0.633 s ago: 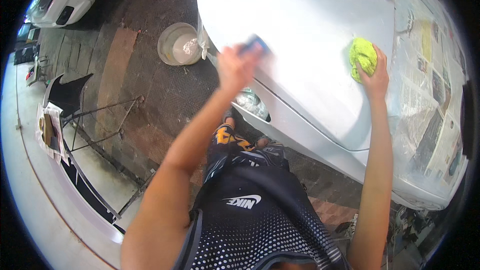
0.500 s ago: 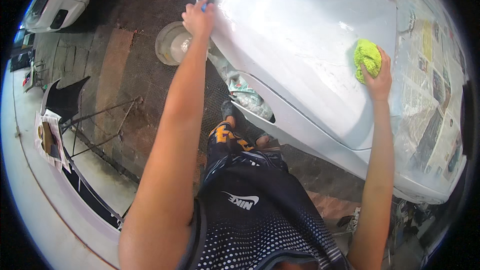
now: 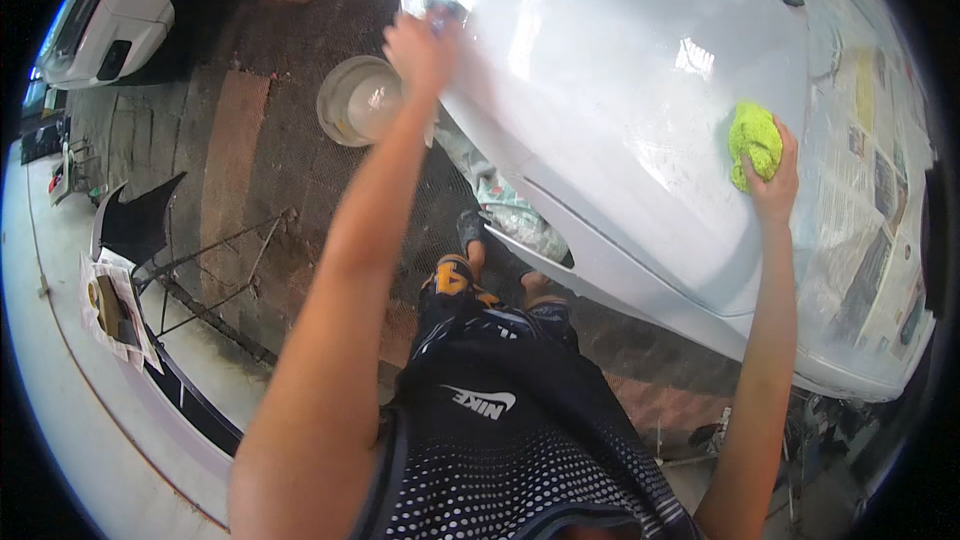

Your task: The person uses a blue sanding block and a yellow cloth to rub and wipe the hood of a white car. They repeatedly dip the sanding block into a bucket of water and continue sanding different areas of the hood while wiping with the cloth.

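Note:
A wet white car hood spreads out in front of me, with bright reflections on it. My left hand, smeared by motion, is closed on a small dark-and-blue block at the hood's left edge. The block's underside, against the paint, is hidden. My right hand grips a bunched lime-green cloth. That cloth rests on the hood's right part, near the paper-covered windshield area.
A round bucket with pale liquid stands on the floor left of the car. Newspaper and clear plastic cover the car's right side. A metal stand and a loose dark panel are at left; another white vehicle stands far left.
My left hand has moved with the block slightly right and nearer, inward from the hood's edge. The right hand still holds the cloth at about the same spot. The whole view has shifted slightly.

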A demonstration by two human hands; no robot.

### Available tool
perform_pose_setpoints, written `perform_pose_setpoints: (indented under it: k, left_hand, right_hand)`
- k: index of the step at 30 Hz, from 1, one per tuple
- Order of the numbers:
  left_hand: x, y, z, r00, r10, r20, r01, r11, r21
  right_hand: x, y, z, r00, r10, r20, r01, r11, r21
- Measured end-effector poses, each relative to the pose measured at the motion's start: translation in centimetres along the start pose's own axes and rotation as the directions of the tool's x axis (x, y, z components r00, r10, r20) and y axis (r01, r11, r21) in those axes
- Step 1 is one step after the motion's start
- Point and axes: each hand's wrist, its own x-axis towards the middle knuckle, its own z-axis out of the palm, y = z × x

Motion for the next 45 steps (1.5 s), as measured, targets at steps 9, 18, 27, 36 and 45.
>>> perform_pose_setpoints:
  k: [9,18,27,36,45]
  left_hand:
    - [-1.4,-4.6,-0.7,0.977,0.172,-0.127,-0.181,0.981,-0.067]
    - [-11.4,0.2,-3.3,0.757,0.631,-0.169,-0.647,0.689,-0.326]
    - [-10.0,4.4,0.1,0.911,0.404,-0.084,-0.410,0.910,-0.070]
    - [-4.7,-0.5,-1.2,0.998,0.018,-0.061,-0.016,1.000,0.024]
    - [-19.0,9.4,-2.7,0.604,0.797,0.012,-0.797,0.604,-0.015]
  right_hand:
    - [0.5,-0.2,0.3,1.000,-0.004,0.003,0.004,1.000,-0.011]
    - [-0.4,0.5,-0.1,0.999,-0.030,-0.022,0.030,0.999,-0.024]
    - [-0.4,0.3,-0.1,1.000,0.023,-0.012,-0.024,0.999,-0.033]
    - [0.4,-0.6,0.3,1.000,-0.006,-0.028,0.005,0.999,-0.037]
    - [-0.4,-0.3,-0.1,0.996,-0.027,-0.081,0.022,0.998,-0.063]
